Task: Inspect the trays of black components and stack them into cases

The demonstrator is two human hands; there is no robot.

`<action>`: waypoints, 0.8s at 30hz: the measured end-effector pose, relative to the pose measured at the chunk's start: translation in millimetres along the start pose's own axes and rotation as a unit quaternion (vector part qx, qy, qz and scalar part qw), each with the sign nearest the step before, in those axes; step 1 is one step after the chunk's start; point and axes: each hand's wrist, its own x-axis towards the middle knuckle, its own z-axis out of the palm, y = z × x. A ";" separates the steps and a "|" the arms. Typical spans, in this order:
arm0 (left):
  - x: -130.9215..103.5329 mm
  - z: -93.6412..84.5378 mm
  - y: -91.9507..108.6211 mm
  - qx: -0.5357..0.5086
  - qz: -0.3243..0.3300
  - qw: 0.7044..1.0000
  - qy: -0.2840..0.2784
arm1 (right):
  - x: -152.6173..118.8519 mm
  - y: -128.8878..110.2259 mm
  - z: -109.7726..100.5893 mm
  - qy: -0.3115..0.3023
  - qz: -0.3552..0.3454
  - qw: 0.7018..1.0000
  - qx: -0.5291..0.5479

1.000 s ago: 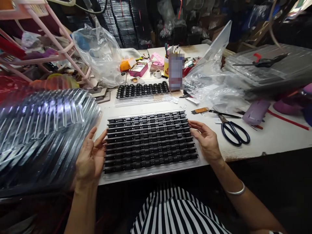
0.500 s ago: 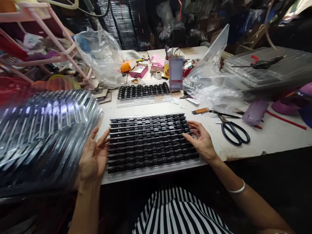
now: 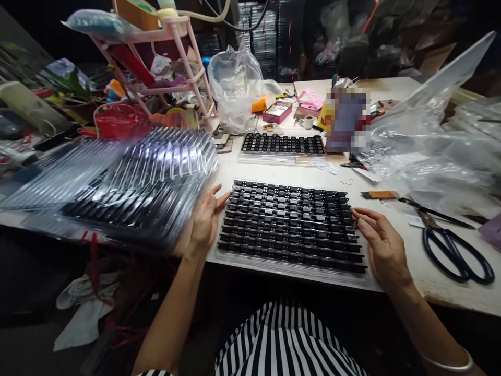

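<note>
A clear plastic tray [image 3: 282, 267] filled with rows of black parts [image 3: 289, 224] lies on the white table near its front edge. At the tray's left side is my left hand [image 3: 205, 219], fingers apart, fingertips by the upper left corner. My right hand [image 3: 383, 245] is beside the right side, its fingers bent near the ends of the upper rows; whether they touch is unclear. Behind this tray sits a smaller-looking set of black parts [image 3: 282, 143] on clear plastic. Stacked clear trays [image 3: 156, 172] stand left of my left hand.
Dark-handled scissors [image 3: 456, 256] and an orange-handled cutter [image 3: 379, 195] lie at the right. Clear plastic bags [image 3: 434, 151] cover the back right. A pink rack [image 3: 195, 78] stands at the back left, near a pink box [image 3: 277, 112] and a tape roll [image 3: 306, 122].
The view has swung left, so the table's things appear farther right. My right hand's thumb has come off the tray's upper right part and the hand now sits beside it.
</note>
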 end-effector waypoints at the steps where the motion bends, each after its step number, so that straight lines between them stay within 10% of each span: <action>1: 2.0 -0.1 -1.3 0.016 -0.006 1.000 -0.002 | 0.9 -1.7 0.2 -0.008 0.016 1.000 0.004; 7: 0.9 -3.7 2.9 0.079 -0.046 0.996 -0.012 | 3.7 -3.1 -3.6 -0.038 0.062 0.995 -0.073; 17: -84.6 -32.0 25.3 0.308 -0.048 0.950 0.007 | -54.5 -21.8 -30.3 0.008 0.146 0.980 -0.139; 24: -72.5 -23.4 19.9 0.362 -0.017 0.932 0.017 | -43.2 -18.3 -16.7 0.018 0.068 0.978 -0.197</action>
